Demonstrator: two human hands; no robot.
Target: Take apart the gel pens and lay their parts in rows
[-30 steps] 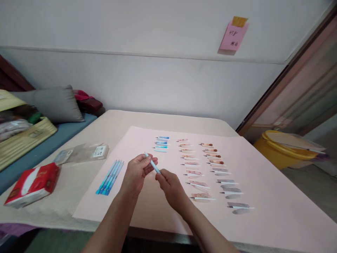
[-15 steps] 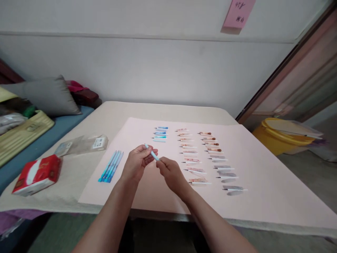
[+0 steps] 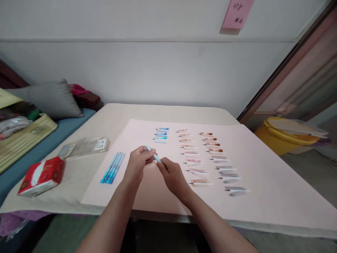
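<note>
Between my two hands a light blue pen (image 3: 153, 153) slants over the pink sheet (image 3: 147, 196). My left hand (image 3: 139, 160) is closed, its thumb and fingers pinching the pen's upper left part. The fingers of my right hand (image 3: 171, 173) are wrapped around the lower right end and hide it. To the left of my hands, several blue pens (image 3: 112, 168) lie side by side. Beyond them is a short column of blue pen parts with thin refills (image 3: 161, 134). Further right, pinkish pen parts (image 3: 193, 161) and brown and grey ones (image 3: 228, 168) lie in two longer columns.
A red tissue pack (image 3: 42, 175) and a clear plastic bag with a label (image 3: 84, 147) lie on the cloth-covered table's left side. A yellow bucket (image 3: 284, 137) stands beyond the right edge. The wall (image 3: 168, 73) rises behind the table.
My hands keep their grip on the pen. The dark tip seen at its upper end earlier no longer shows. The view has shifted slightly.
</note>
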